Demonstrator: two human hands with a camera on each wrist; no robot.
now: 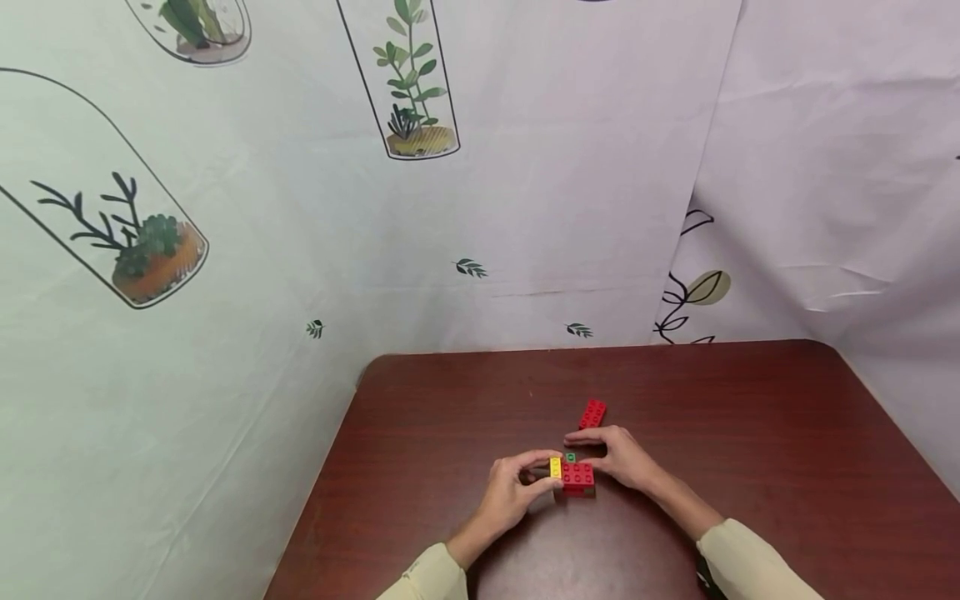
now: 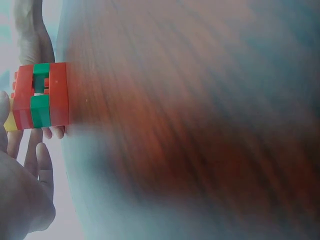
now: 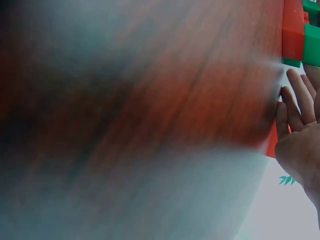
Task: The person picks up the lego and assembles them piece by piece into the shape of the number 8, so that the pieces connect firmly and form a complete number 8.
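Note:
A small block build stands on the table near its middle. Its upper red brick (image 1: 577, 473) and lower red brick (image 2: 59, 95) are spaced apart by two green bricks (image 2: 40, 111), leaving a gap between them. On top, at the left end, sits a yellow brick (image 1: 556, 467). My left hand (image 1: 512, 492) pinches this yellow brick between thumb and fingers. At the build's far right side, my right hand (image 1: 622, 457) has its thumb by the red corner and its fingers extended behind. A bit of green (image 1: 571, 457) shows at the build's far side.
Just beyond the right hand's fingers, a loose red brick (image 1: 593, 412) lies on the brown table (image 1: 450, 400). A pale wall covering (image 1: 525, 208) with plant drawings rises behind the table's far edge.

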